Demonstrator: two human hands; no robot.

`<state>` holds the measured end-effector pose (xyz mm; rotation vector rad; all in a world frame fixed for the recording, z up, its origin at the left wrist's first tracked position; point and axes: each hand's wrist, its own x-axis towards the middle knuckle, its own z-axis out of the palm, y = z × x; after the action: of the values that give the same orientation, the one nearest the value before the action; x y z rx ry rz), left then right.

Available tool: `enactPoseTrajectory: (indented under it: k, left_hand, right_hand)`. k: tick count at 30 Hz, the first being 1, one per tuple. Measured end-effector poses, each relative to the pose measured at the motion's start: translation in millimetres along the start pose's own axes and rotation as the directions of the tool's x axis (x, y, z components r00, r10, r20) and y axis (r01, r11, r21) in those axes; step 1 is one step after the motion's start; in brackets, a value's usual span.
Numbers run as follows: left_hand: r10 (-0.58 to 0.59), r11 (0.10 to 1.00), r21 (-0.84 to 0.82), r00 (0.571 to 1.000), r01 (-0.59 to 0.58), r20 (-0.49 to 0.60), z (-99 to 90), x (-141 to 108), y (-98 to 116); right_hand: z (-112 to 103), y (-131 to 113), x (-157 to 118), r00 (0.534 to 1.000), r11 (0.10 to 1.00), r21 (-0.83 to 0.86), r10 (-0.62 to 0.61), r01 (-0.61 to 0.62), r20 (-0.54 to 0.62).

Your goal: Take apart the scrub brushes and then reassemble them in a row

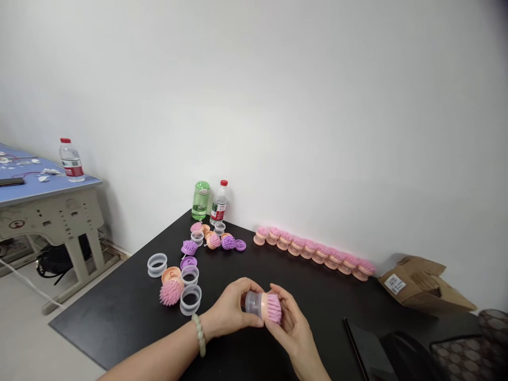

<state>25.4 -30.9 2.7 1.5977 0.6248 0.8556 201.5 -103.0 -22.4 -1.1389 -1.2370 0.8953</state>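
Note:
Both my hands hold a small round bristle brush (264, 307) above the black table (119, 323). It has a clear plastic ring, a peach body and pink silicone bristles. My left hand (227, 309) wraps the clear end, and my right hand (291, 330) grips the bristle end. To the left lie loose parts: a pink bristle head (170, 292), a peach base (172, 275), a purple disc (188, 263) and clear rings (190, 299). More purple, peach and clear parts (214, 241) lie farther back. A long row of assembled pink-and-peach brushes (313, 251) lines the wall.
A green bottle (200, 201) and a water bottle (218, 203) stand in the table's back corner. A flattened cardboard box (423, 286) lies at the right. A dark flat slab (369, 352) sits near the front right. A blue-topped desk (47, 182) stands at the left.

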Motion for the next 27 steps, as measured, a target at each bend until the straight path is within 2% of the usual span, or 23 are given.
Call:
enactPoseTrajectory:
  k: [3, 6, 9, 12, 14, 17, 19, 22, 24, 27]
  left_hand:
    - [-0.047, 0.968, -0.241, 0.993, 0.071, 0.104, -1.9, -1.1, 3.2]
    - [-0.081, 0.915, -0.386, 0.991, 0.115, 0.104, -1.5, -1.3, 3.6]
    - [-0.168, 0.904, -0.380, 0.980, 0.197, 0.109, 1.0, 0.0, -0.4]
    - [-0.251, 0.922, -0.269, 0.959, 0.277, 0.129, 4.4, 0.3, -4.0]
    - [-0.242, 0.947, -0.196, 0.966, 0.255, 0.088, 5.9, -0.8, -3.8]
    - [-0.116, 0.989, -0.086, 0.993, 0.118, 0.032, 5.2, -2.7, -1.4]
    - [0.002, 0.997, -0.074, 0.999, 0.000, 0.032, 3.6, -2.8, -1.1]
    - [0.149, 0.982, -0.131, 0.986, -0.138, 0.074, 2.3, -1.7, -3.3]
    - [0.175, 0.963, -0.222, 0.980, -0.152, 0.091, 2.5, -1.2, -4.8]
    - [0.066, 0.959, -0.279, 0.997, -0.056, 0.026, 3.1, -1.5, -4.9]
  right_hand:
    - [-2.8, -4.4, 2.1, 0.994, 0.993, -0.068, -0.093, 0.098, 0.063]
    - [-4.0, -8.5, 3.5, 0.975, 0.971, -0.125, -0.190, 0.204, 0.111]
    - [-4.2, -8.9, 2.3, 0.954, 0.933, -0.214, -0.262, 0.289, 0.146]
    - [-4.2, -5.5, 0.0, 0.947, 0.901, -0.297, -0.275, 0.315, 0.167]
    - [-4.2, -2.7, -0.6, 0.961, 0.901, -0.337, -0.238, 0.272, 0.138]
    - [-3.4, -1.0, 0.6, 0.988, 0.929, -0.335, -0.146, 0.155, 0.052]
    - [-1.8, -2.9, 1.4, 0.998, 0.967, -0.246, -0.057, 0.064, 0.038]
    - [2.0, -9.0, 1.7, 0.997, 0.997, -0.051, 0.059, -0.056, 0.058]
    - [4.2, -12.7, 1.3, 0.996, 0.995, 0.048, 0.086, -0.088, 0.037]
    - [5.5, -14.6, 0.6, 0.997, 0.991, 0.110, 0.075, -0.074, -0.004]
